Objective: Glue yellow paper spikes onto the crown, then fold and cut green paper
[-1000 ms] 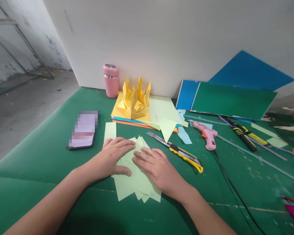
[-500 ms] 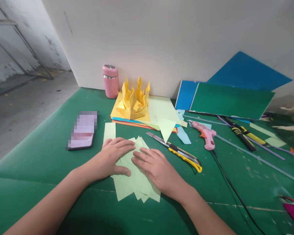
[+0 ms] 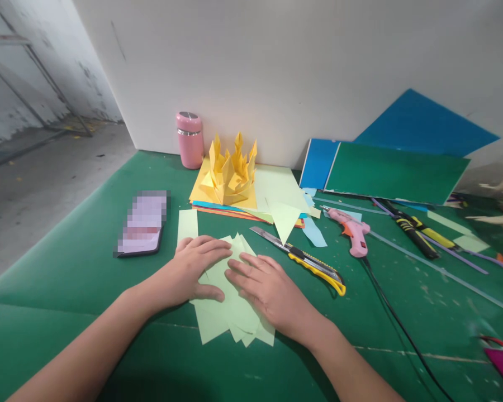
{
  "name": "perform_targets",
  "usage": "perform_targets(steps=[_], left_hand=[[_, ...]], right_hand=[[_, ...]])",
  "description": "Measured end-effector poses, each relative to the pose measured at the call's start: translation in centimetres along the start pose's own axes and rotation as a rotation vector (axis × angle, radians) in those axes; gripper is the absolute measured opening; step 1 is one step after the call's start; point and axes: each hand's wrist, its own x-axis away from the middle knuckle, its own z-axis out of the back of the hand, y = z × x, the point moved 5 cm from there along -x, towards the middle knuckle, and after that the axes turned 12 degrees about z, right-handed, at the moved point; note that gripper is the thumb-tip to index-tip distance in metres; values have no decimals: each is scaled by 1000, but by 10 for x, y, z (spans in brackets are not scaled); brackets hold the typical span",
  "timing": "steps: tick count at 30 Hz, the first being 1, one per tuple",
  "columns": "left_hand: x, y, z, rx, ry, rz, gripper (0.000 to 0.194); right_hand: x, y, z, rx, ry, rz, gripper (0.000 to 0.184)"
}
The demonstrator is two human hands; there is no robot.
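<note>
Several pale green paper sheets (image 3: 226,318) lie fanned in an uneven pile on the green table. My left hand (image 3: 199,268) rests flat on the pile's left side, fingers stretched out and thumb apart. On the right side lies my right hand (image 3: 268,285), also flat, its fingers spread over the paper. Both hands cover part of the sheets. Just beyond my left hand is a pale green paper strip (image 3: 188,223). A yellow-handled utility knife (image 3: 305,262) with its blade out lies beyond my right hand, apart from it.
A folded yellow paper crown (image 3: 228,181) stands on stacked coloured paper (image 3: 199,178). Behind it is a pink flask (image 3: 190,142). A phone (image 3: 142,223) lies at left. At right are a pink glue gun (image 3: 354,229), its black cord, pliers (image 3: 414,229), and glue sticks (image 3: 436,268).
</note>
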Motion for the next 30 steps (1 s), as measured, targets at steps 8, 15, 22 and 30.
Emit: perform_targets(steps=[8, 15, 22, 30], left_hand=[[-1, 9, 5, -25, -15, -26, 56], [-7, 14, 2, -56, 49, 28, 24], [-6, 12, 2, -89, 51, 26, 25], [-6, 14, 3, -99, 71, 2, 23]], right_hand=[[0, 1, -2, -10, -3, 1, 36], [0, 3, 0, -146, 58, -65, 34], [-6, 13, 5, -113, 184, -131, 34], [-20, 20, -3, 131, 101, -161, 38]])
